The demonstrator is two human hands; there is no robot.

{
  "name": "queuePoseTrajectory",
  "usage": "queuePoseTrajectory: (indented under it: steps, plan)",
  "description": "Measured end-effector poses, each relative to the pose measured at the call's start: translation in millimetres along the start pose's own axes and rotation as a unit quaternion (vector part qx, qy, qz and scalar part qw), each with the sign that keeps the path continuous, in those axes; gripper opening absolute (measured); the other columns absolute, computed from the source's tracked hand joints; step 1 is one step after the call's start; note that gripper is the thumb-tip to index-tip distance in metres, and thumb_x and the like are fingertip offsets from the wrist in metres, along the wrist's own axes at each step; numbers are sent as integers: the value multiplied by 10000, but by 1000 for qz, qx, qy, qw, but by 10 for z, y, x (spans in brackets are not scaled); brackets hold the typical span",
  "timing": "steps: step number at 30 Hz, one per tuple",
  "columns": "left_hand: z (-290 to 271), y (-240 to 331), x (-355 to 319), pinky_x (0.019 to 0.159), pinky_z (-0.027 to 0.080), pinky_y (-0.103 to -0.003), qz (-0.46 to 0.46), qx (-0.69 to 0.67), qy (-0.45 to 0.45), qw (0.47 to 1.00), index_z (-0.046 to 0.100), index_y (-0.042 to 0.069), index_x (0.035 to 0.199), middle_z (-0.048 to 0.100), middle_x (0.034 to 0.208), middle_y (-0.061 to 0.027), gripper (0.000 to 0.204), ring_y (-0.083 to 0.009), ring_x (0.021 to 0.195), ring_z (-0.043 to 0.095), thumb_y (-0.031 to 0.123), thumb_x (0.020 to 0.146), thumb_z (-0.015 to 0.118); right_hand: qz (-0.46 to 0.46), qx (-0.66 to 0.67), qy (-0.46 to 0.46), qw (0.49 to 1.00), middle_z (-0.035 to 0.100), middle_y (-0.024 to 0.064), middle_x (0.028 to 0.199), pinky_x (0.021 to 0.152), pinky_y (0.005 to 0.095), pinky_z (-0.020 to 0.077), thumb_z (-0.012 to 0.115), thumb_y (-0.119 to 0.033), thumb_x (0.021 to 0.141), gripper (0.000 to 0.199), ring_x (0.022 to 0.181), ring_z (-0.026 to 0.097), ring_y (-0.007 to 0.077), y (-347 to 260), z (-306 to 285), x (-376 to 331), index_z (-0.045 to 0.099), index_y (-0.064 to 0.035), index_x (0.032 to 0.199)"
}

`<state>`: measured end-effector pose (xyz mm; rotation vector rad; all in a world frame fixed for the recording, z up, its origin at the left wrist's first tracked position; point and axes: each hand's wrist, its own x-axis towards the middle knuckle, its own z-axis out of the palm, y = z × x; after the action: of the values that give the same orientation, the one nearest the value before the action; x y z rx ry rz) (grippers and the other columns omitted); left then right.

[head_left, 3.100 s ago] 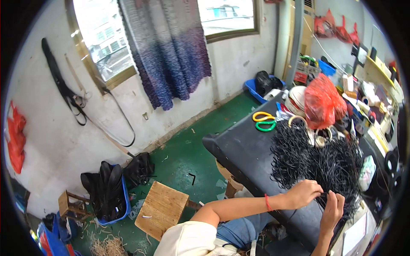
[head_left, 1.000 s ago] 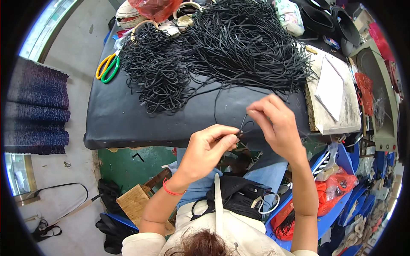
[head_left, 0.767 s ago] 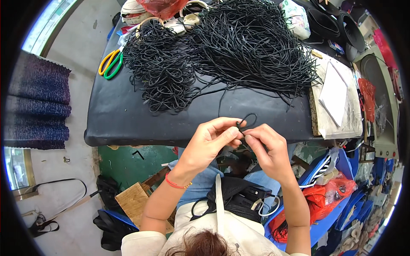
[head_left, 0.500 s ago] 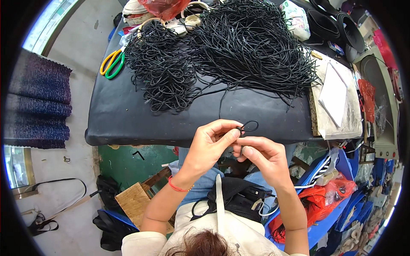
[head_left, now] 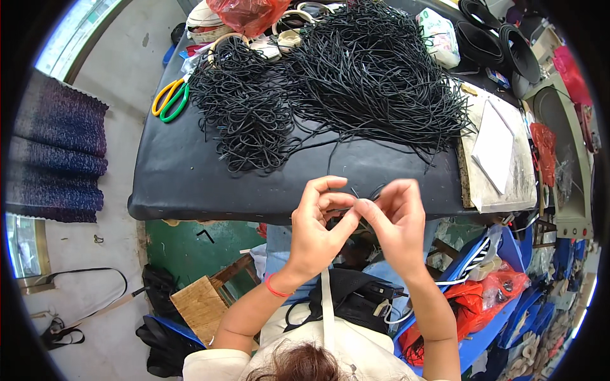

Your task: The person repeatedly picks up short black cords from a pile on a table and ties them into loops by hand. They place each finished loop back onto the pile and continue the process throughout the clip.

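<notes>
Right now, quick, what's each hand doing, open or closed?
Left hand: closed, pinching a black cord between thumb and fingers.
Right hand: fingers curled by the cord, but blurred; can't tell if it's gripping.

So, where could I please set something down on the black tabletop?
The tabletop is bare at front left, between the scissors, smaller cord heap and front edge, and at front right, between the larger cord heap, right hand and pale board. Its back is crowded with cord and a red bag.
</notes>
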<state>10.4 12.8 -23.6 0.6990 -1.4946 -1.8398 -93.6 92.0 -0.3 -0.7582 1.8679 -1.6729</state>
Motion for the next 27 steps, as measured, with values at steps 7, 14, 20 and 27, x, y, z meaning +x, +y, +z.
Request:
queuePoseTrajectory:
  steps: [7, 14, 20, 27]
  plan:
    - [-115, 163, 33, 795, 494, -268, -71, 122, -148, 979, 429, 18, 1186, 646, 957, -102, 456, -128, 887, 604, -26, 777, 626, 84, 79, -113, 987, 586, 9, 806, 614, 200, 414, 614, -150, 850, 154, 705, 513, 42, 94, -163, 80, 605, 3, 863]
    - [-35, 232, 19, 794, 490, -262, -81, 126, -168, 974, 404, 26, 1263, 644, 929, -91, 535, -114, 888, 595, -27, 780, 627, 96, 98, -67, 988, 583, -6, 760, 641, 200, 414, 621, -185, 865, 173, 701, 506, 39, 92, -122, 56, 588, -15, 857]
    - [-62, 249, 35, 761, 486, -252, -95, 102, -155, 978, 424, 13, 1238, 649, 899, -93, 510, -115, 842, 603, 2, 780, 649, 165, 200, -33, 965, 566, -24, 765, 600, 197, 392, 577, -212, 894, 171, 688, 495, 31, 133, -211, 65, 599, -44, 869]
    - [-89, 85, 2, 679, 483, -218, -126, -13, -143, 982, 564, -12, 1046, 665, 876, -91, 278, -81, 787, 610, 71, 802, 669, 120, 146, -114, 975, 537, -51, 681, 538, 171, 342, 602, -204, 886, 208, 618, 433, 2, 111, -199, -46, 584, -22, 788]
